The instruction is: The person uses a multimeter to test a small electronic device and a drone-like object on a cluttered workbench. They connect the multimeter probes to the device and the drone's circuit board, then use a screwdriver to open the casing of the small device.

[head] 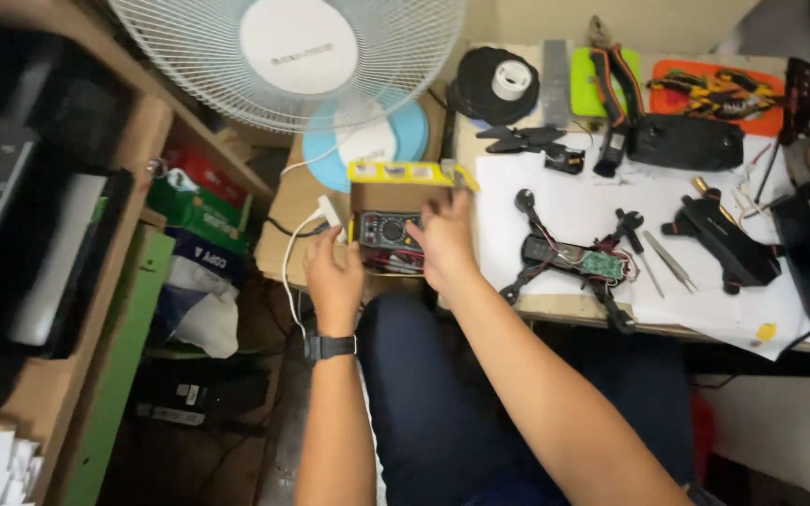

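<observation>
An open cardboard box (374, 195) with yellow flaps sits on my lap side of the table edge. Inside it lies a dark multimeter (388, 229) with red and black leads. My left hand (333, 278), with a black watch on the wrist, grips the box's left wall. My right hand (444, 242) rests on the box's right side, fingers reaching over the rim toward the multimeter. A small black drone frame (564, 258) with a green circuit board lies on white paper just right of my right hand.
A white fan (297, 52) stands behind the box. The table holds a tape roll (510, 81), pliers (611, 80), tweezers (670, 260), a black case (686, 141) and an orange tray (719, 94). Wooden shelves (128, 187) with clutter stand at left.
</observation>
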